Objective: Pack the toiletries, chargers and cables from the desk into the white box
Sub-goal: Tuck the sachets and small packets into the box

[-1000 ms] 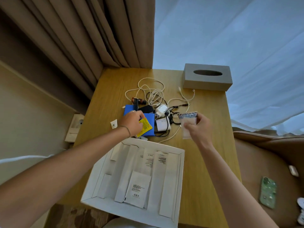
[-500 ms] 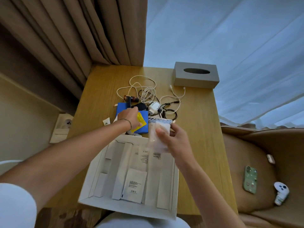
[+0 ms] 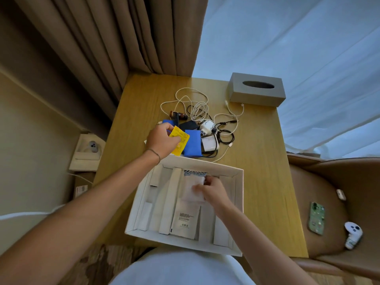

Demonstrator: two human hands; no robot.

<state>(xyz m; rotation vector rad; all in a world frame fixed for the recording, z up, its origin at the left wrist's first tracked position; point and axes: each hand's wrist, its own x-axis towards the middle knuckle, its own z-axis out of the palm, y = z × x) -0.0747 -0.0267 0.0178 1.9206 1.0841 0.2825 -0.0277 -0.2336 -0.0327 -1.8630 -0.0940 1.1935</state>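
Matt wood desk (image 3: 257, 182), cardboard box (image 3: 239, 204).

Single head-worn view — wide-angle, looking steeply down, close over desk (image 3: 257, 182), white box (image 3: 239, 202) nearest.

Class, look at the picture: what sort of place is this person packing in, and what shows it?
Probably a hotel room: a small wooden desk by floor-length curtains, a grey tissue box, and sachet toiletries in the white box.

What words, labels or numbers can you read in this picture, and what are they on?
Nothing reads clearly.
Yellow packet in the left hand: dark print, blurred.
White sachet in the white box: block of print and small symbols, too small.
White charger: faint grey letters, unreadable.
Clear pouch under the right hand: striped top, no legible text.
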